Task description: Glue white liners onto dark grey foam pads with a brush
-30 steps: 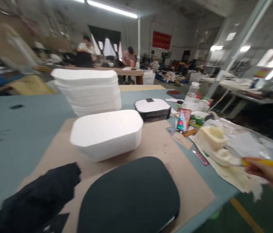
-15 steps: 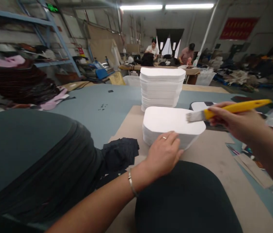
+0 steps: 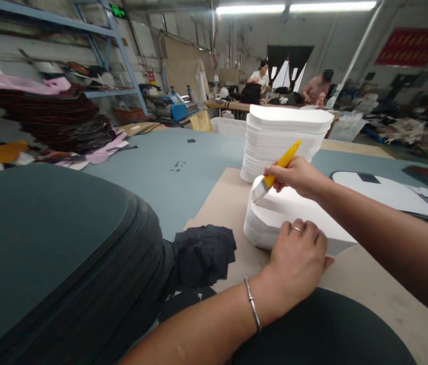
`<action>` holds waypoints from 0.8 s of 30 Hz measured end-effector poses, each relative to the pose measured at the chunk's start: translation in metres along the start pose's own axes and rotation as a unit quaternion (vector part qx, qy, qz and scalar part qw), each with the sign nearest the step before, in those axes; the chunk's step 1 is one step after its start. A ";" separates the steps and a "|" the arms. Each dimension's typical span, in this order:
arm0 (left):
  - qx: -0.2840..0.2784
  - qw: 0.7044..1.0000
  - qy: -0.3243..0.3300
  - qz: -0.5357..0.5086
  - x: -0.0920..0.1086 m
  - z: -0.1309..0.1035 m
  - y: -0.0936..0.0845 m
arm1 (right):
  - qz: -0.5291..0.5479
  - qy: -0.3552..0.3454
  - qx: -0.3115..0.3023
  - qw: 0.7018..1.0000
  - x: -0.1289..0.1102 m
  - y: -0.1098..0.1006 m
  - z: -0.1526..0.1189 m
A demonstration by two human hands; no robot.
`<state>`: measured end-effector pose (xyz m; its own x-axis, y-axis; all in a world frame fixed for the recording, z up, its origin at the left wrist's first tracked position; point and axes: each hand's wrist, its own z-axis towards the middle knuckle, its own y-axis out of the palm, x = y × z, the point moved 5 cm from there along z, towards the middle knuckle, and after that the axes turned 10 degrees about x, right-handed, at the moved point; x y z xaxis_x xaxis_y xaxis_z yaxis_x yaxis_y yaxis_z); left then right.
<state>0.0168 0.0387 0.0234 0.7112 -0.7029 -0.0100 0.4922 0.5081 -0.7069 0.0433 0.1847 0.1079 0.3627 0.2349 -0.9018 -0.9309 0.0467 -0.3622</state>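
My right hand [image 3: 289, 175] is closed round the yellow handle of a paintbrush [image 3: 284, 158]. The brush points down, its bristles at the far left corner of the nearer stack of white sheets [image 3: 263, 223]. My left hand [image 3: 299, 253], with a ring and a bracelet, has bent fingers over the front edge of this stack and its thumb lower down at the right. A dark rounded panel [image 3: 327, 329] lies beneath my left wrist. Behind the nearer stack stands a taller stack of white sheets [image 3: 285, 121].
A big stack of dark green panels [image 3: 65, 243] fills the left side. Small black pieces [image 3: 206, 253] lie beside it on brown board [image 3: 221, 192]. White panels [image 3: 384, 195] are at the right. Two people work at a far table; a shelf [image 3: 122, 61] stands back left.
My right hand has swung the brush leftward across the nearer white stack, and the bristles now point down at its far left corner. The view has turned left; my left hand stays at the front edge.
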 end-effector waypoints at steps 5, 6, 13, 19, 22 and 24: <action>0.007 1.000 -0.002 0.001 -0.002 -0.002 0.000 | -0.016 0.019 0.085 0.996 0.017 -0.008 0.060; 0.007 1.000 -0.003 0.000 -0.002 -0.002 0.000 | -0.021 0.020 0.099 0.995 0.019 -0.013 0.069; 0.008 1.000 -0.008 -0.009 -0.005 -0.004 0.001 | -0.048 0.011 -0.001 0.999 0.017 -0.044 0.087; 0.011 1.000 -0.007 -0.004 -0.007 -0.002 0.005 | -0.117 0.020 -0.067 0.991 0.034 -0.098 0.080; 0.011 1.000 -0.009 -0.002 -0.007 -0.001 0.006 | -0.156 0.031 -0.043 0.986 0.047 -0.138 0.075; 0.009 1.000 -0.011 -0.001 -0.007 0.001 0.005 | -0.181 0.038 -0.030 0.982 0.053 -0.163 0.068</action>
<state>0.0147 0.0466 0.0204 0.7203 -0.6936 0.0074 0.5030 0.5150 -0.6941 0.2115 0.2557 0.1348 0.6745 0.1399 -0.7249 -0.7364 0.0560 -0.6743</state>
